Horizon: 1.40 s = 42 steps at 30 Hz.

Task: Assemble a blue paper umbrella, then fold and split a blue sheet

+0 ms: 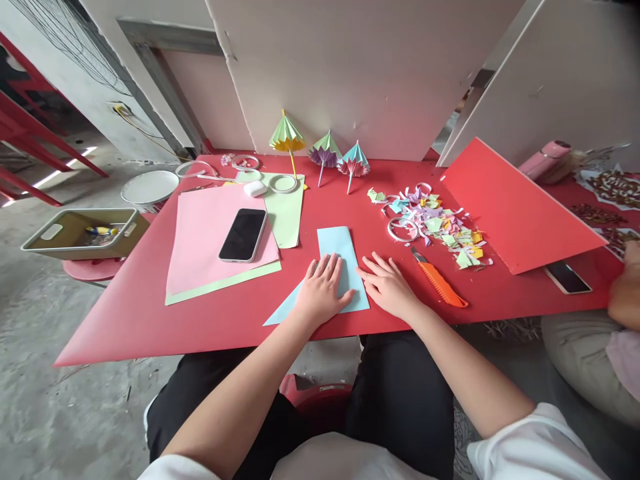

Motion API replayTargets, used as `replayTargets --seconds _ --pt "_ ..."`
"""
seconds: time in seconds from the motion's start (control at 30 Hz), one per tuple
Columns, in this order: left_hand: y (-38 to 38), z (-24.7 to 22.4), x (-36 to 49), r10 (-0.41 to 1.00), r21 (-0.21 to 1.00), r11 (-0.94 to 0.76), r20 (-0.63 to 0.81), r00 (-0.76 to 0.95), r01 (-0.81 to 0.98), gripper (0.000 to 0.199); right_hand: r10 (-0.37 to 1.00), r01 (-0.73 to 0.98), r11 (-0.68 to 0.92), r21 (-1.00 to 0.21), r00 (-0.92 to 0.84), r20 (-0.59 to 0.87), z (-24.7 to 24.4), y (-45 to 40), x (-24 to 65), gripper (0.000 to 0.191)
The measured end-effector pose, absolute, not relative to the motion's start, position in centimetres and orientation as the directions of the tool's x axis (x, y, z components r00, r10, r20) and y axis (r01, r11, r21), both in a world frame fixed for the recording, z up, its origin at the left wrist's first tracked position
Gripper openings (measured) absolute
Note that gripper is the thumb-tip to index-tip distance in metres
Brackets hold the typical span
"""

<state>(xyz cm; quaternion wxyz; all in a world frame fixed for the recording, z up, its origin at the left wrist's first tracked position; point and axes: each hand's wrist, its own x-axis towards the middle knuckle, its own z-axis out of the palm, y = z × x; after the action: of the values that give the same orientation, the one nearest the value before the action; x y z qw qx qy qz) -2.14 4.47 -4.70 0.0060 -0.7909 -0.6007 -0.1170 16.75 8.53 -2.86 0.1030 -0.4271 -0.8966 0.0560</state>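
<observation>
A folded sheet of light blue paper point(336, 239) lies on the red table in front of me, with a triangular flap reaching out to the lower left. My left hand point(324, 288) rests flat on it, fingers spread. Along the paper's right edge lies my right hand point(387, 285), its fingers stretched out and the fingertips touching or close to that edge. Neither hand grasps anything. An orange utility knife point(443, 283) with its blade out lies to the right of my right hand.
Pink paper point(200, 227) and green paper point(287, 220) lie left, under a phone point(243, 235). Paper umbrellas point(326, 150) stand at the back. Paper scraps point(435, 217) and tape rolls lie right, before a red board point(515, 207). Another person's arm point(625, 287) shows at far right.
</observation>
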Motion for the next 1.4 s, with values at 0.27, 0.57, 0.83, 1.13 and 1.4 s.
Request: replayTargets --seconds 0.27,0.57,0.83,1.13,1.4 --pt "4.5 -4.5 -2.2 0.949 0.127 -0.280 0.186 0.254 0.952 0.070 0.836 0.798 0.545 -0.258 -0.542 0.088 -4.0 12.9 15.0 0.042" --pt "4.5 -4.9 -2.3 0.949 0.141 -0.286 0.177 0.260 0.948 0.070 0.877 0.852 0.471 -0.227 -0.479 0.024 -4.7 18.2 11.4 0.050" --pt "4.6 -4.9 -2.4 0.953 0.160 -0.280 0.165 0.254 0.947 0.072 0.890 0.862 0.457 -0.222 -0.442 0.113 -4.4 17.1 10.4 0.053" --pt "4.5 -4.6 -2.3 0.953 0.157 -0.275 0.178 0.247 0.949 0.073 0.745 0.701 0.656 -0.278 -0.662 0.088 -4.6 12.6 11.5 0.048" --pt "4.6 -4.7 -2.3 0.952 0.156 -0.282 0.164 0.257 0.947 0.074 0.727 0.682 0.680 -0.269 -0.674 0.129 -4.4 12.8 11.4 0.046"
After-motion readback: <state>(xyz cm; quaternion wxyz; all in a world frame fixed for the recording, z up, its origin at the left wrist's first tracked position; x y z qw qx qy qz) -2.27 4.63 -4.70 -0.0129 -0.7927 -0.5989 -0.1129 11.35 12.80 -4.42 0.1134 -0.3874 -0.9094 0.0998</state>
